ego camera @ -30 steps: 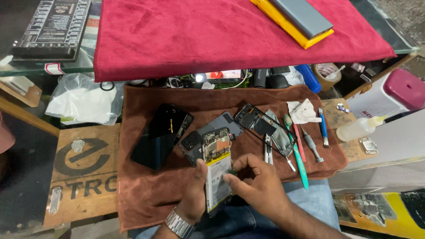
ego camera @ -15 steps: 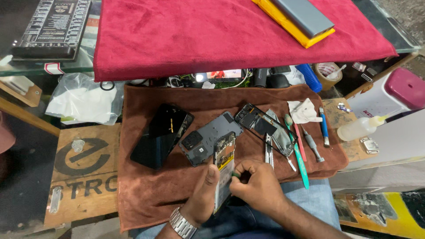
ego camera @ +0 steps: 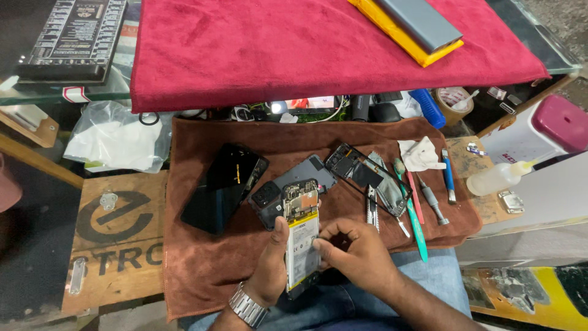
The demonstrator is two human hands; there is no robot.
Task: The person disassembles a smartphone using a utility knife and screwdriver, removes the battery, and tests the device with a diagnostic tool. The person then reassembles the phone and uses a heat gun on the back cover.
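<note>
the left hand [ego camera: 272, 270] held an opened phone [ego camera: 301, 236] upright over the person's lap, fingers wrapped behind it and the thumb pressed along its left edge, so the grip was clamped on the phone. the phone's back was off, with a circuit board at the top and a pale battery below it. the right hand [ego camera: 355, 251] rested against the phone's right side, fingertips [ego camera: 320, 244] pinched together at the edge of the battery (whether they held anything small could not be told). a metal watch [ego camera: 248, 304] sat on the left wrist.

just behind the phone, on a brown towel [ego camera: 202, 270], lay a dark grey back cover [ego camera: 294, 184], and to its left a black phone [ego camera: 223, 187] lay screen up. to the right lay a second opened phone frame [ego camera: 361, 175], tweezers [ego camera: 371, 208], a green pry tool [ego camera: 413, 217], a red pry tool [ego camera: 416, 197], a screwdriver [ego camera: 432, 199] and a blue tool [ego camera: 449, 175]. a red cloth [ego camera: 294, 49] covered the glass counter beyond, with a grey slab on a yellow pad [ego camera: 407, 27].
</note>
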